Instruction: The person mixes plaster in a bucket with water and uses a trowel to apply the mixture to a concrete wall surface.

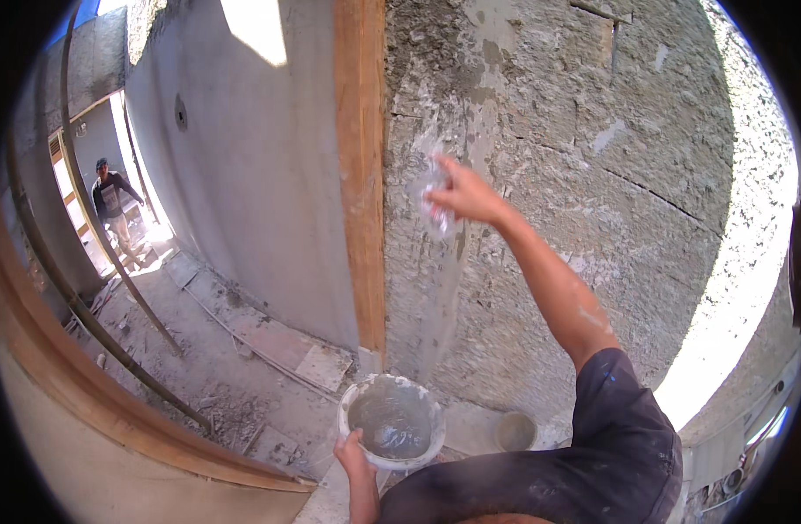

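My left hand (354, 453) grips the rim of a round white bucket (439, 430) from its near left side. Something grey with a wet shine, water or thin mix, lies inside the bucket. My right arm is raised, and my right hand (470, 194) is close to the rough, unplastered wall (549, 253), beside a wooden post (359, 175). In its fingers is a clear, shiny piece of plastic (441, 224), blurred, perhaps a cup. Pale splashes and a damp streak mark the wall around and below that hand.
A second round container (515, 431) stands at the wall's foot. Smooth grey wall (243, 183) continues left of the post. Slanting poles (95, 323) and rubble (200, 384) occupy the left. Another person (112, 201) is by the far doorway. A wooden frame (147, 432) curves along the lower left.
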`<move>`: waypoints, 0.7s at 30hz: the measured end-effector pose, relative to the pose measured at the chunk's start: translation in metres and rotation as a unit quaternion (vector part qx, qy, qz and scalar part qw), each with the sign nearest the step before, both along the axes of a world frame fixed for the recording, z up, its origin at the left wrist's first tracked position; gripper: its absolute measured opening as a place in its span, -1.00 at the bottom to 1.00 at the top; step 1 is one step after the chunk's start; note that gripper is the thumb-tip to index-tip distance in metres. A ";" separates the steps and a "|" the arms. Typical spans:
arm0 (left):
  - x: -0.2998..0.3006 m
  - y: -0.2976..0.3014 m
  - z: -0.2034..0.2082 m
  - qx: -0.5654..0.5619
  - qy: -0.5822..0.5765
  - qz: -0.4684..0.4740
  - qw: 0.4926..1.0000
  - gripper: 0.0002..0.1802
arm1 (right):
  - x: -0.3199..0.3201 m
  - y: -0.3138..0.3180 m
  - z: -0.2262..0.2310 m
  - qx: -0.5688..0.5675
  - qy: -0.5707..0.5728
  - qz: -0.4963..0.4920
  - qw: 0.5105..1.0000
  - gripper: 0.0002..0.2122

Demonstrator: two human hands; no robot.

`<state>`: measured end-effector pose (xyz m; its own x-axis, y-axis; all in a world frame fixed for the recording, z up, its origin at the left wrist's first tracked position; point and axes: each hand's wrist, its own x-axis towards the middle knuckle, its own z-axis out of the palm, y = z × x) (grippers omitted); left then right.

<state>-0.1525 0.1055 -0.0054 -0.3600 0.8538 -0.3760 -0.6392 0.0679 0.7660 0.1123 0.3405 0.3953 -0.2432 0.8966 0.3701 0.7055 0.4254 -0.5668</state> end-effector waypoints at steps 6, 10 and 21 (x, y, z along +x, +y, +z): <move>0.029 0.012 0.039 0.026 -0.035 -0.062 0.997 -0.52 | -0.035 -0.134 -0.312 -0.206 -0.154 0.214 0.942 -0.64; 0.027 0.014 0.017 0.009 -0.001 -0.088 0.996 -0.58 | -0.056 -0.163 -0.341 -0.298 -0.189 0.149 0.924 -0.64; 0.065 -0.009 0.017 -0.031 -0.013 0.012 0.999 -0.56 | 0.054 0.012 -0.196 -0.344 0.043 0.129 0.929 -0.67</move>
